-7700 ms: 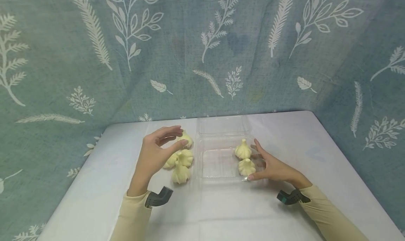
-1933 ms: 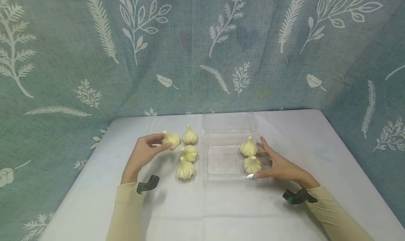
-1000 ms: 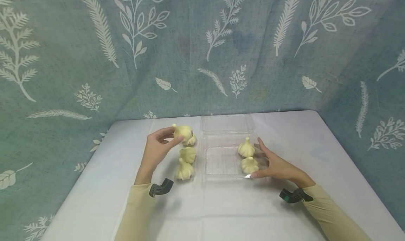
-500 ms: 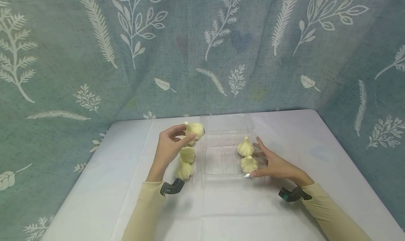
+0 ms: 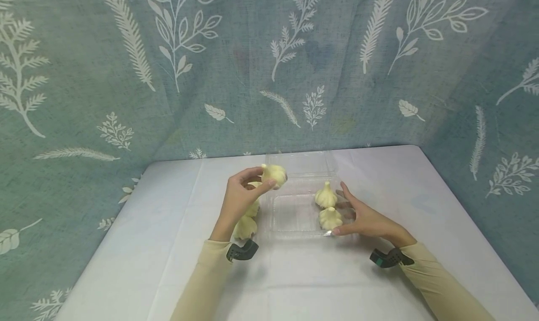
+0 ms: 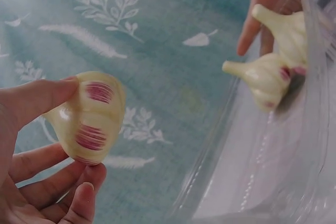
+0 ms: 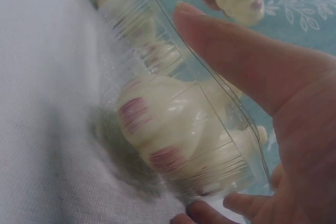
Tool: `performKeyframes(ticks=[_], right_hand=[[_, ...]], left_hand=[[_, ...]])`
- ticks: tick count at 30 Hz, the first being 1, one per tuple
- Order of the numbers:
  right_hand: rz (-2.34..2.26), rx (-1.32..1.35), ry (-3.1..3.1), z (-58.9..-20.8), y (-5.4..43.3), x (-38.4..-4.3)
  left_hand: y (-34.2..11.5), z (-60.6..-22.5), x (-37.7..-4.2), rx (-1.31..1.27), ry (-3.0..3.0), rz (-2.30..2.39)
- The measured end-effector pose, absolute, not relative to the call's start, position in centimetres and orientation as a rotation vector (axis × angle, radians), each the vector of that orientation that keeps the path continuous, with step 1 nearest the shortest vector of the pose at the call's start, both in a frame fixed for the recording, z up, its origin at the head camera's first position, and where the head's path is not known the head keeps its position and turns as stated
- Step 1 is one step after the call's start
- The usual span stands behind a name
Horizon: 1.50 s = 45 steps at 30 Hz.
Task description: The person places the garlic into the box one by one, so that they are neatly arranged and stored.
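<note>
My left hand point(image 5: 241, 197) pinches a garlic bulb point(image 5: 275, 175) between thumb and fingers, raised above the far left part of a clear plastic container point(image 5: 290, 214). Purple streaks mark the pale bulb's underside in the left wrist view. Two more bulbs stand inside the container's right end, a rear garlic bulb point(image 5: 326, 197) and a front garlic bulb point(image 5: 330, 219). My right hand point(image 5: 365, 220) holds that end, thumb at the front corner and fingers along the side. Left of the container lie a near garlic bulb point(image 5: 245, 228) and others partly hidden behind my left hand.
The container's clear lid point(image 5: 301, 164) lies folded back at the far side. A white cloth point(image 5: 303, 279) covers the table, and a leaf-patterned blue-green curtain point(image 5: 236, 77) rises behind it. Dark wrist cameras sit on both sleeves.
My left hand picked up a garlic bulb from the left and carried it rightward, past the loose bulbs, to above the container. The right hand stays at the container's right end.
</note>
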State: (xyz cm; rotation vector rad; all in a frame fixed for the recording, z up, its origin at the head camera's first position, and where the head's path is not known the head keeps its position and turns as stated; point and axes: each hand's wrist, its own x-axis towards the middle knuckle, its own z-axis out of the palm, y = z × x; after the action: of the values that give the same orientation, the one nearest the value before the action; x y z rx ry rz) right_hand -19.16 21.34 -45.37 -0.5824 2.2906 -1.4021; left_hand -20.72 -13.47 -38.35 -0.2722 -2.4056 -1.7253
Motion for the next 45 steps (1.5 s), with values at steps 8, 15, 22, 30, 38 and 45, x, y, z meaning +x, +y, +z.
performKeyframes(ticks=[8, 15, 22, 30, 38, 45], right_hand=[[-1.422, -0.562, 2.272, -45.4, 21.3, -19.4], [-1.43, -0.557, 2.277, -45.7, 21.3, -19.4], [-1.419, -0.574, 2.295, -45.9, 21.4, -19.4], [-1.416, -0.574, 2.298, -45.6, 21.3, -19.3], [-1.43, -0.554, 2.282, -45.6, 21.3, -19.4], [-1.428, -0.553, 2.278, -45.6, 21.3, -19.3]], left_hand=[[-12.2, -38.7, -20.8, -0.279, -2.445, -1.686], [-11.2, -39.1, -21.0, -0.303, -2.455, -1.686], [-10.4, -39.6, -21.2, -0.314, -2.503, -1.638], [-9.6, -40.3, -21.4, -0.296, -2.497, -1.672], [-8.8, -41.1, -21.5, -0.273, -2.526, -1.705], [-8.4, -41.8, -21.5, -0.261, -2.564, -1.693]])
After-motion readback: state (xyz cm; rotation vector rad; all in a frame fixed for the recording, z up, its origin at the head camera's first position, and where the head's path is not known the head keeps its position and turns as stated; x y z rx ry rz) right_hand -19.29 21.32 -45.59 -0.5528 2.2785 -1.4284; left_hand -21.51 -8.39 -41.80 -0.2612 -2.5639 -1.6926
